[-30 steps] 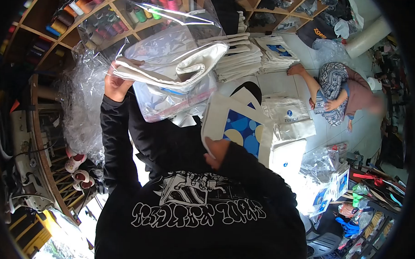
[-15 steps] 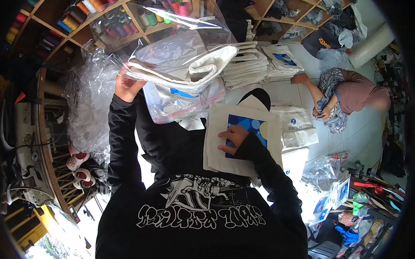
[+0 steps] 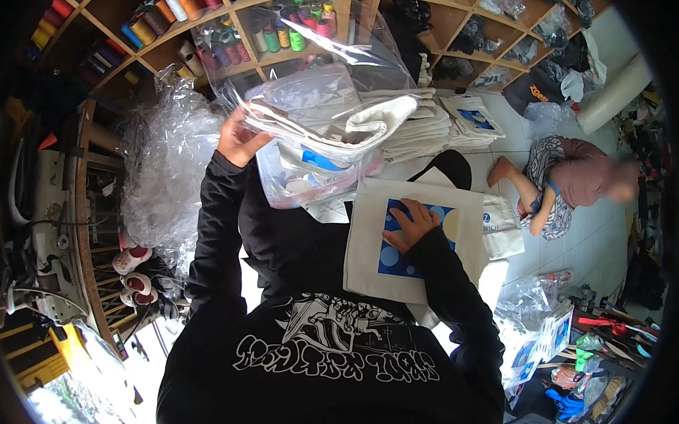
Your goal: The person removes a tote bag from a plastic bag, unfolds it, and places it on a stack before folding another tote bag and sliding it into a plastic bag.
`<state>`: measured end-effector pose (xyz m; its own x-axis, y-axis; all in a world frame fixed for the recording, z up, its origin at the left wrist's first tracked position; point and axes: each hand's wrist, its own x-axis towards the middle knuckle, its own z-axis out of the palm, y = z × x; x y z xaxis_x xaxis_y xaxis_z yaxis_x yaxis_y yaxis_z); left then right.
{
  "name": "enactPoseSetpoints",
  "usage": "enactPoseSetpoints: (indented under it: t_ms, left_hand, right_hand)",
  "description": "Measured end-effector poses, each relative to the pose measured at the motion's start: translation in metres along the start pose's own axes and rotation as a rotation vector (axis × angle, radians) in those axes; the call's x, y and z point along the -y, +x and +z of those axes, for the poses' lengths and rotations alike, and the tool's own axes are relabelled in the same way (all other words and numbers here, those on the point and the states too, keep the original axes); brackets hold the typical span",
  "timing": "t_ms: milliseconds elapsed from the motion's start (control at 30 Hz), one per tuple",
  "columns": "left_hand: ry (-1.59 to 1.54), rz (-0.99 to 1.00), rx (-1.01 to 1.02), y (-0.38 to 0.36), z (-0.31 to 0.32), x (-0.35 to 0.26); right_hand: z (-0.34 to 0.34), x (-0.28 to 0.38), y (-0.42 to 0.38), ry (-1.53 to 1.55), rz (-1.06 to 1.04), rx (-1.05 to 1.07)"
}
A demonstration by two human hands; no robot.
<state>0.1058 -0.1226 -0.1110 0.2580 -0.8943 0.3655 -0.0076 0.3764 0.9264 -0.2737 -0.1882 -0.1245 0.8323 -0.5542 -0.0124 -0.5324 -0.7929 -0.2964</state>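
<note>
My left hand (image 3: 241, 137) grips the edge of a folded cream cloth bundle (image 3: 320, 129), with clear plastic film (image 3: 338, 44) around and above it. Below the bundle lies a transparent plastic package (image 3: 288, 176) with blue-printed contents. My right hand (image 3: 411, 224) rests with spread fingers on a cream cloth bag (image 3: 364, 246) that has a blue panel with circles. This bag lies on my lap, on top of other cloth.
Wooden shelves (image 3: 234, 5) with thread spools stand ahead. Crumpled clear plastic (image 3: 169, 169) is piled at the left. Stacked cream bags (image 3: 417, 129) lie in front. Another person (image 3: 580, 175) sits on the floor at the right. Wrapped bags (image 3: 533, 331) lie nearer right.
The whole view has shifted, so the scene sits further right and lower. My right hand has moved slightly up the printed panel with its fingers more spread. My left hand still grips the bundle.
</note>
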Motion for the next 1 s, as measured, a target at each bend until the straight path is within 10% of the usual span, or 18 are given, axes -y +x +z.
enactPoseSetpoints:
  t_ms: [567, 767, 1000]
  left_hand:
    - [0.022, 0.033, 0.016, 0.004, 0.008, -0.01]
    - [0.019, 0.038, 0.033, 0.002, 0.009, -0.008]
    - [0.066, 0.082, -0.067, -0.006, 0.009, -0.008]
  right_hand:
    - [-0.034, -0.017, 0.019, 0.107, 0.119, 0.261]
    - [-0.05, -0.037, 0.112, 0.634, -0.083, -0.229]
    - [-0.018, -0.052, 0.183, 1.213, -0.204, -0.109]
